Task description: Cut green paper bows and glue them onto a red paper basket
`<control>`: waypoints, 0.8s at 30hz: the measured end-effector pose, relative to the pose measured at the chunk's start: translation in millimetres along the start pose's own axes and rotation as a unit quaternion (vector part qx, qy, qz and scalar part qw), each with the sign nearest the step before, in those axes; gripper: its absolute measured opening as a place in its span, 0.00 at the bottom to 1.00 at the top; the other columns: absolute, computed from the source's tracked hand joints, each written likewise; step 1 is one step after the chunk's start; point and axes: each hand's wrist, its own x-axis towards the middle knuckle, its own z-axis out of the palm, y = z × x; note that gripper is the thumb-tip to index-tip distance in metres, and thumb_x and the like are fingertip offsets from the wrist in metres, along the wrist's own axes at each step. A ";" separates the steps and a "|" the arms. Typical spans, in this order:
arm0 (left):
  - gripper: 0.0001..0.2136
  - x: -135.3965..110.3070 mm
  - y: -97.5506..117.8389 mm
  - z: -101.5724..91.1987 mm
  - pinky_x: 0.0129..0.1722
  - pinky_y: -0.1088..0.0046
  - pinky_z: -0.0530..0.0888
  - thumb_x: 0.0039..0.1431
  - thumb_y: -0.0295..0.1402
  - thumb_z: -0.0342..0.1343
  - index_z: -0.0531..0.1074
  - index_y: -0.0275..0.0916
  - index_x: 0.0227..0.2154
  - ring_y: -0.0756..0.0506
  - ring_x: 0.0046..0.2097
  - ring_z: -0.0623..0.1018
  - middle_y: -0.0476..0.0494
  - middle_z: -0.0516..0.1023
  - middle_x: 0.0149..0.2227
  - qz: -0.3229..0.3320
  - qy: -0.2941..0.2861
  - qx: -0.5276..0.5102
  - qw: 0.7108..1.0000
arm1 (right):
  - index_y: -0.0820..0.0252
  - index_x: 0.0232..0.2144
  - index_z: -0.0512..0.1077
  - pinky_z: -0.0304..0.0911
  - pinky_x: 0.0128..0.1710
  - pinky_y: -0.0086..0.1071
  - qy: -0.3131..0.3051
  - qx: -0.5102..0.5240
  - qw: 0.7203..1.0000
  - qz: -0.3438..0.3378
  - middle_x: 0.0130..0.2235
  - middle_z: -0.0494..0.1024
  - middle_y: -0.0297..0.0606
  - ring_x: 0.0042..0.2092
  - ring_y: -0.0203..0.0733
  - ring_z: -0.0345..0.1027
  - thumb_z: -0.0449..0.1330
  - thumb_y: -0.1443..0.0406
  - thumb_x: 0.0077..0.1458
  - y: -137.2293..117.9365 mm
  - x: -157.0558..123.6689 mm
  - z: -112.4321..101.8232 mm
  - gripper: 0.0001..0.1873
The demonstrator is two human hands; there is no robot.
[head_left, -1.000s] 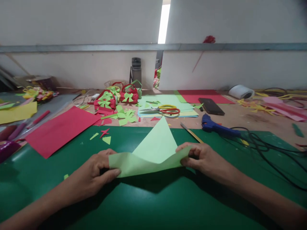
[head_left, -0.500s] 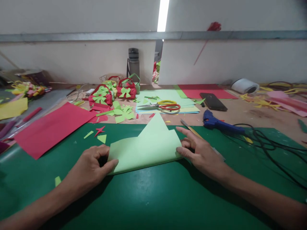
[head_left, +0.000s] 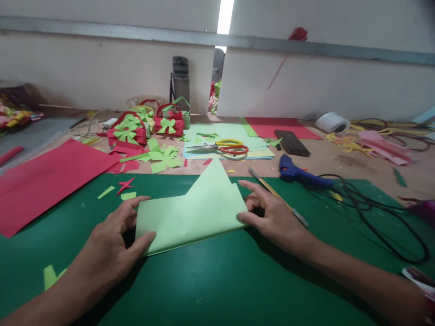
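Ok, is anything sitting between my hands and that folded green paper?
Nothing visible: your left hand and right hand both touch the folded green paper, at opposite ends. The yellow-handled tool is partly behind the right hand, not between.

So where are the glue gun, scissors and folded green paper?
Glue gun [head_left: 306, 177], head view: blue body.
Scissors [head_left: 215, 146], head view: near the pivot.
Folded green paper [head_left: 197, 216], head view: front panel.

pale green paper [head_left: 193, 217], dark green mat [head_left: 204, 280], blue glue gun [head_left: 302, 175]
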 end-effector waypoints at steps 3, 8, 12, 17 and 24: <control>0.26 -2.6 -0.5 0.3 0.30 0.72 0.70 0.57 0.44 0.50 0.58 0.43 0.57 0.41 0.37 0.78 0.46 0.75 0.36 0.003 -0.002 0.067 0.998 | 0.61 0.58 0.58 0.57 0.46 0.42 0.012 -0.027 0.999 -0.013 0.24 0.70 0.25 0.32 0.42 0.67 0.61 0.66 0.50 0.1 -1.0 0.2 0.33; 0.27 -4.7 -5.5 2.5 0.30 0.74 0.70 0.59 0.45 0.47 0.53 0.44 0.60 0.42 0.38 0.78 0.46 0.74 0.37 0.039 0.005 0.089 0.995 | 0.60 0.55 0.61 0.51 0.52 0.47 0.015 -0.078 0.995 -0.062 0.24 0.71 0.27 0.36 0.45 0.69 0.61 0.67 0.52 -0.9 -2.0 0.5 0.28; 0.27 -3.7 -9.8 3.2 0.30 0.75 0.70 0.60 0.44 0.47 0.53 0.43 0.61 0.44 0.36 0.78 0.46 0.74 0.37 0.056 0.011 0.104 0.993 | 0.60 0.55 0.62 0.54 0.50 0.48 0.017 -0.108 0.989 -0.097 0.25 0.70 0.27 0.33 0.43 0.67 0.60 0.68 0.52 -0.4 -2.2 0.8 0.27; 0.29 -1.2 -17.3 1.5 0.27 0.76 0.71 0.59 0.44 0.49 0.51 0.43 0.61 0.46 0.30 0.77 0.49 0.73 0.33 0.081 0.005 0.123 0.989 | 0.64 0.57 0.60 0.60 0.43 0.40 0.018 -0.116 0.986 -0.117 0.27 0.70 0.30 0.34 0.44 0.64 0.60 0.69 0.54 1.8 -2.6 1.0 0.28; 0.26 -4.0 -6.6 2.8 0.28 0.75 0.69 0.60 0.43 0.46 0.54 0.43 0.61 0.47 0.28 0.74 0.50 0.72 0.33 0.039 0.012 0.122 0.992 | 0.73 0.56 0.61 0.62 0.35 0.38 0.032 -0.142 0.975 -0.168 0.27 0.69 0.34 0.32 0.44 0.62 0.59 0.72 0.54 4.3 -4.6 3.8 0.27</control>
